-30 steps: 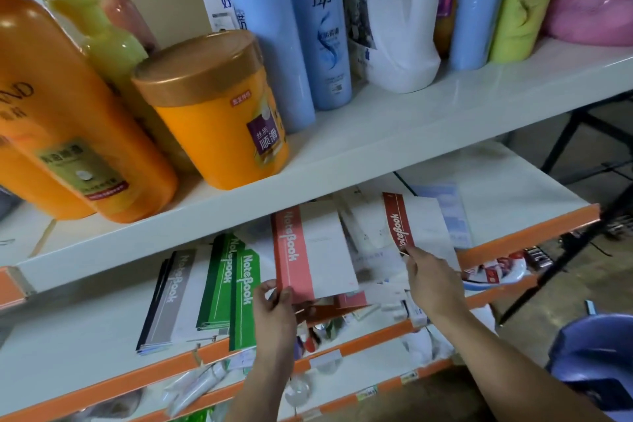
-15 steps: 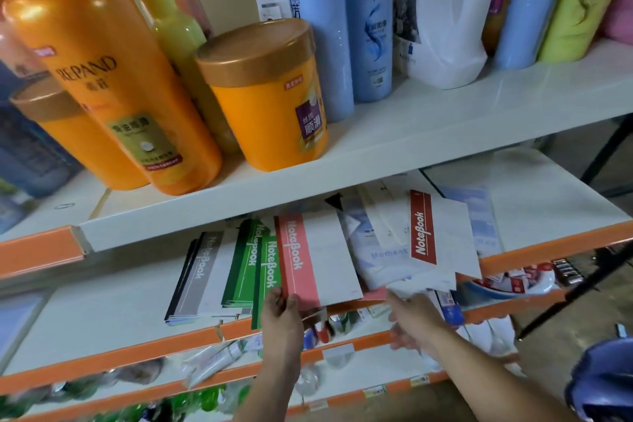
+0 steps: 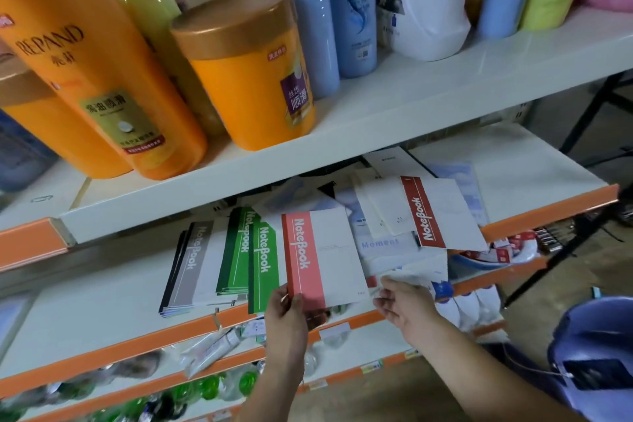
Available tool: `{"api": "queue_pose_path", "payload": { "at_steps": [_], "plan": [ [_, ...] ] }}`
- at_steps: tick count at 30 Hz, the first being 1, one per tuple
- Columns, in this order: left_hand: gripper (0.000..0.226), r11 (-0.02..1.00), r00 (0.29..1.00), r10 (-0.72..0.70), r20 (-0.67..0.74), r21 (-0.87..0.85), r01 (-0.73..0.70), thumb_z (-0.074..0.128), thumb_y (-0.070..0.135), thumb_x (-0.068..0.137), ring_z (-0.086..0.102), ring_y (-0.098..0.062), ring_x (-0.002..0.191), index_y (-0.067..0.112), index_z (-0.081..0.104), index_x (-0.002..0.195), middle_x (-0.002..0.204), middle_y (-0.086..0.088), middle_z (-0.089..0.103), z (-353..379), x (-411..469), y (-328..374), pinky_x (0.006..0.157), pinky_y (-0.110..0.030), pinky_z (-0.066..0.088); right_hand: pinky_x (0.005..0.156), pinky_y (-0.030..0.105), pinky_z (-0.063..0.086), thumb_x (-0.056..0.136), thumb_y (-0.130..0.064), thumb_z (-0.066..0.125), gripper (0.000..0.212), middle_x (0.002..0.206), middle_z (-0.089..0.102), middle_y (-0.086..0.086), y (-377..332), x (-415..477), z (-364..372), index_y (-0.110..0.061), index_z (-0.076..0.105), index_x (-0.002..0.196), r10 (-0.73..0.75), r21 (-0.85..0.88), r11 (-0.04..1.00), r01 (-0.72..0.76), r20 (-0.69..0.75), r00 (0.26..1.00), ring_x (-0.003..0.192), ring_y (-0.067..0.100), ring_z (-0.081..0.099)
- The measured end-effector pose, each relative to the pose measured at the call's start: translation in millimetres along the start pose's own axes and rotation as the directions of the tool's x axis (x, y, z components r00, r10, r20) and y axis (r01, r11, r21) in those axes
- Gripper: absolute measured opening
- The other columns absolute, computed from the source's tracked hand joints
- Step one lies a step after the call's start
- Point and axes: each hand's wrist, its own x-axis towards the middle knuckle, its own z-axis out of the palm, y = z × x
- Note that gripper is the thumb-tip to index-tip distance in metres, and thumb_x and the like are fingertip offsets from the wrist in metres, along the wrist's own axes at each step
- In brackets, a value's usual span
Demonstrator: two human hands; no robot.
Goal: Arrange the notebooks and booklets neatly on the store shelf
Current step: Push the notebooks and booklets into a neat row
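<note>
The white shelf carries grey notebooks, green notebooks and scattered booklets.

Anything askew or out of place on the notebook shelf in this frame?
Yes. Right of the pink notebook held by the left hand, the booklets lie in a loose, overlapping heap at mixed angles, the dark red notebook tilted on top. The grey notebooks and green notebooks at left sit in tidier stacks.

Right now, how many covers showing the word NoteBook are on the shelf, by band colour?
grey notebook: 1
green notebooks: 2
pink notebook: 1
red notebook: 1
Total: 5
</note>
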Motion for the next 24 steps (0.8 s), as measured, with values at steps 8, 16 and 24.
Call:
{"api": "queue_pose_path", "payload": {
  "at_steps": [8, 16, 24],
  "plan": [
    [0.018, 1.000, 0.999, 0.001, 0.044, -0.020, 0.000, 0.043, 0.003, 0.105, 0.072, -0.042, 0.073, 0.012, 0.057, 0.111, 0.094, -0.021, 0.074, -17, -2, 4, 0.067, -0.044, 0.059, 0.066, 0.034, 0.055, 0.093, -0.007, 0.067, 0.018, 0.078, 0.068, 0.011, -17, 3, 20, -0.002, 0.065, 0.109, -0.114, -0.027, 0.993, 0.113, -0.019, 0.993, 0.076, 0.026, 0.069],
    [0.017, 0.998, 0.999, -0.025, 0.024, -0.058, 0.026, 0.044, 0.003, 0.105, 0.073, -0.037, 0.074, 0.010, 0.058, 0.112, 0.098, -0.020, 0.074, -62, 0, 6, 0.066, -0.039, 0.058, 0.069, 0.035, 0.055, 0.086, -0.004, 0.067, 0.004, 0.063, 0.063, 0.009, 39, -47, 54, -0.003, 0.064, 0.085, -0.194, -0.038, 0.981, 0.192, -0.042, 0.980, 0.063, 0.021, 0.059],
    [0.020, 0.989, 0.996, -0.039, 0.080, -0.143, 0.050, 0.042, 0.001, 0.104, 0.068, -0.031, 0.070, 0.013, 0.056, 0.111, 0.084, -0.012, 0.076, -101, 0, 15, 0.070, -0.042, 0.058, 0.104, 0.043, 0.048, 0.099, 0.001, 0.049, 0.015, 0.094, 0.072, 0.014, 58, -71, 79, 0.001, 0.063, 0.106, -0.156, 0.161, 0.976, 0.144, 0.063, 0.986, 0.098, 0.028, 0.066]
  ]
}}
